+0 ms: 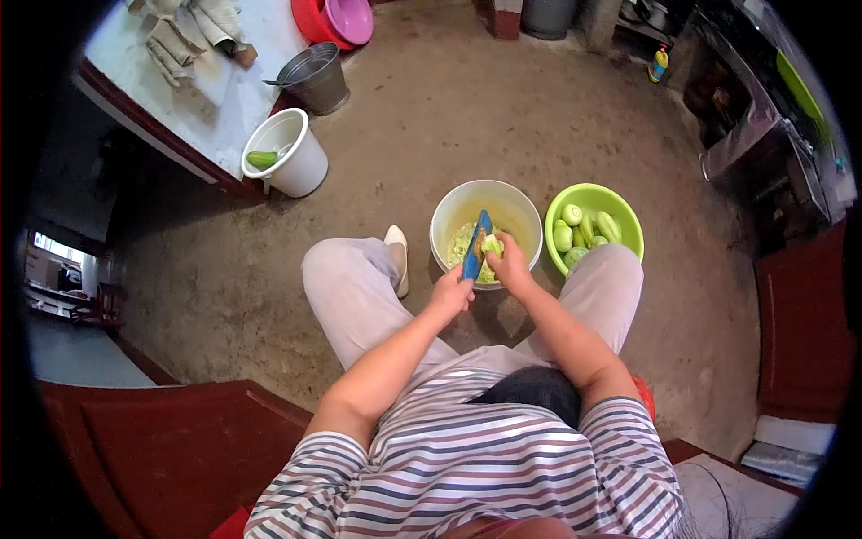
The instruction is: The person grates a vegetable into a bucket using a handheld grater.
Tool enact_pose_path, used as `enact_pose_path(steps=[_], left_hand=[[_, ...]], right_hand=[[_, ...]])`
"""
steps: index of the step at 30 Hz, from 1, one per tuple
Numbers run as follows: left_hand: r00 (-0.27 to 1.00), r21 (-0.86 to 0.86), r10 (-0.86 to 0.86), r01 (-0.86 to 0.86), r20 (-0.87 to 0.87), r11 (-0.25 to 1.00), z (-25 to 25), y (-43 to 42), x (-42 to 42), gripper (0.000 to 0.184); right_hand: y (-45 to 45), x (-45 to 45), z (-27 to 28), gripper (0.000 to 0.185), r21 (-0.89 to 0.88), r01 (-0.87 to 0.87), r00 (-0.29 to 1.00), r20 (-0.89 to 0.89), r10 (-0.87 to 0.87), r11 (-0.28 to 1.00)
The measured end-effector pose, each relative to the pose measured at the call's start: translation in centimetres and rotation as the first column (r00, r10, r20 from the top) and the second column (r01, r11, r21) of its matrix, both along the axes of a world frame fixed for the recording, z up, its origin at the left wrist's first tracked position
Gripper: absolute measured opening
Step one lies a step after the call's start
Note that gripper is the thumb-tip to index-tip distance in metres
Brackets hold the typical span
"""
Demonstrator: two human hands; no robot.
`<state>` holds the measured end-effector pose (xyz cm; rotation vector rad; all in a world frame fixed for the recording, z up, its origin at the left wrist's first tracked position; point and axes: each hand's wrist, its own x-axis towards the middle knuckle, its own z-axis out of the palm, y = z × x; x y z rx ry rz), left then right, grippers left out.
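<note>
My left hand (452,295) is closed around the lower end of a blue-framed grater (470,262), which slants up over a white bucket (441,211). In my right hand (510,268) is a piece of pale green vegetable (492,243), held against or close beside the grater's face; my fingers partly hide it. Light green shreds (459,244) lie inside the bucket below. To the right of the bucket, a lime-green basin (636,216) holds several whole pale green vegetables (563,238), perhaps gourds or cucumbers. My right knee overlaps the basin's near edge.
A white pail (308,166) with a green vegetable (262,160) in it stands at the left. Behind it are a grey metal bucket (316,81) and red and pink basins (348,20). A yellow bottle (658,65) stands by the stove area at the far right.
</note>
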<state>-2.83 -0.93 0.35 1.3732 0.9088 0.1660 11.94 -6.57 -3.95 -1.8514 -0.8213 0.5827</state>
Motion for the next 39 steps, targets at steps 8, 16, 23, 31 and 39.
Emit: enact_pose_path(steps=[8, 16, 23, 31, 39], left_hand=[[0.999, -0.016, -0.045, 0.045, -0.022, 0.999, -0.9, -0.2, 0.1, 0.034], [0.996, -0.119, 0.087, -0.086, 0.006, 0.989, 0.7, 1.1, -0.1, 0.026], [0.994, -0.136, 0.101, -0.095, 0.036, 0.986, 0.6, 1.5, -0.3, 0.02], [0.994, -0.092, 0.103, -0.1, 0.037, 0.991, 0.3, 1.4, -0.2, 0.014], [0.993, -0.067, 0.114, -0.115, -0.011, 0.991, 0.4, 1.5, -0.2, 0.014]], right_hand=[[-0.8, 3.1, 1.3, 0.042, -0.137, 0.154, 0.962, -0.206, -0.181, 0.978], [-1.2, 2.3, 3.3, 0.024, 0.206, -0.081, 0.439, -0.871, 0.22, 0.975], [-1.0, 0.9, 1.8, 0.055, 0.062, -0.11, 0.627, -0.77, 0.117, 0.992], [-1.2, -1.5, 3.1, 0.042, 0.024, -0.233, 0.967, -0.097, 0.234, 0.972], [-1.4, -2.0, 4.6, 0.043, 0.006, -0.298, 0.92, -0.265, 0.289, 0.955]])
